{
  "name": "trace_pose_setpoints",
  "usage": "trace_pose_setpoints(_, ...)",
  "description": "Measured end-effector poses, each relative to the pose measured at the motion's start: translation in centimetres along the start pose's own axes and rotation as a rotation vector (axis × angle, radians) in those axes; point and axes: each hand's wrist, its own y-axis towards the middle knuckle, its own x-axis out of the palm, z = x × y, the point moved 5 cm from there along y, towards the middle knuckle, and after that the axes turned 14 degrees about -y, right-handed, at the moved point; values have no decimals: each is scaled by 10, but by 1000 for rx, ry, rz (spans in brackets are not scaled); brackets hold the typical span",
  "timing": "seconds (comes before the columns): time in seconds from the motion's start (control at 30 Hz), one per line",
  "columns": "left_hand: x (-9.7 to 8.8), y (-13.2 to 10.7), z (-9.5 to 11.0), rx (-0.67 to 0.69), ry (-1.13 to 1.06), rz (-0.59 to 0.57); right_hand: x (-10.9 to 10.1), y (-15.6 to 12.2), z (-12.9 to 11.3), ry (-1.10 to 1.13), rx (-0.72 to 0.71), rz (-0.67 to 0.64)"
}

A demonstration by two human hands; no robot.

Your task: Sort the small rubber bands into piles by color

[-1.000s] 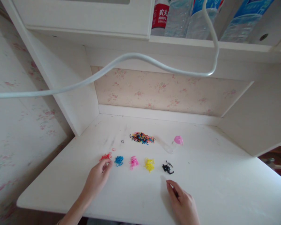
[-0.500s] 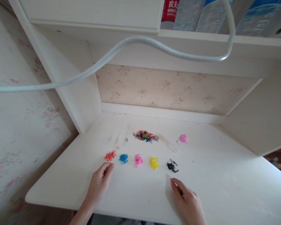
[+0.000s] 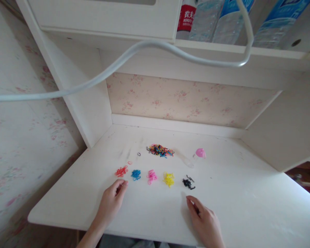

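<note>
Five small heaps of tiny elastic bands lie in a row on the white desk point(image 3: 248, 206): red point(image 3: 121, 171), blue point(image 3: 135, 174), pink point(image 3: 152, 176), yellow point(image 3: 168, 179) and black point(image 3: 188, 183). Behind them sits a mixed pile of bands point(image 3: 159, 151). My left hand point(image 3: 111, 203) rests on the desk just below the red heap, fingers loosely curled, holding nothing I can see. My right hand point(image 3: 205, 222) lies below the black heap, its fingers pinched on something small and dark.
A clear bottle with a pink cap point(image 3: 196, 157) lies on its side right of the mixed pile. Two stray bands point(image 3: 138, 154) lie left of the pile. A white cable point(image 3: 144, 46) loops overhead. Water bottles point(image 3: 222, 17) stand on the upper shelf.
My left hand has drawn back a little from the red heap. The view has shifted slightly; the right hand keeps its place.
</note>
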Motion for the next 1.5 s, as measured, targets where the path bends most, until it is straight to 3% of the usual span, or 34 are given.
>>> trace_pose_setpoints(1.03,5,2,3,86,203,-59,4,-1,2,10,11,-45)
trace_pose_setpoints(1.23,7,33,23,133,504,-72,6,-1,3,16,2,-56)
trace_pose_setpoints(1.33,12,59,32,103,676,-139,8,1,5,7,12,-63)
trace_pose_setpoints(1.5,21,93,31,40,803,-243,7,3,4,26,-1,-52)
